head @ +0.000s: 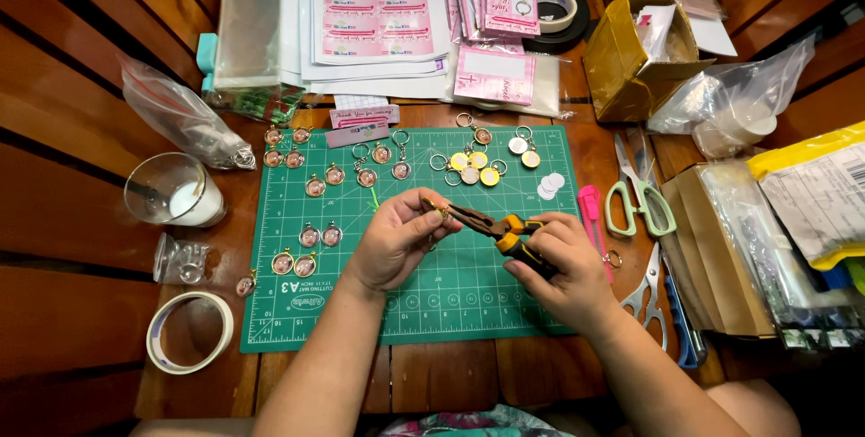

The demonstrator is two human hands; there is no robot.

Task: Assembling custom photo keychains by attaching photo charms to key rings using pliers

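Two bare hands are working over the green cutting mat with white grid lines [432,302]. The right hand [563,266] is gripping small pliers with yellow and black handles [500,225], fingers wrapped tight. The pliers' long body is pointing up and to the left, toward the left hand [396,239]. The left hand is pinching a tiny gold ring [439,209] between thumb and fingers, right at the pliers' tip. Both hands are sitting close together at the mat's middle. Little round keychain charms with gold rims [306,237] are lying to the left, and pale green scissors [640,198] are resting to the right.
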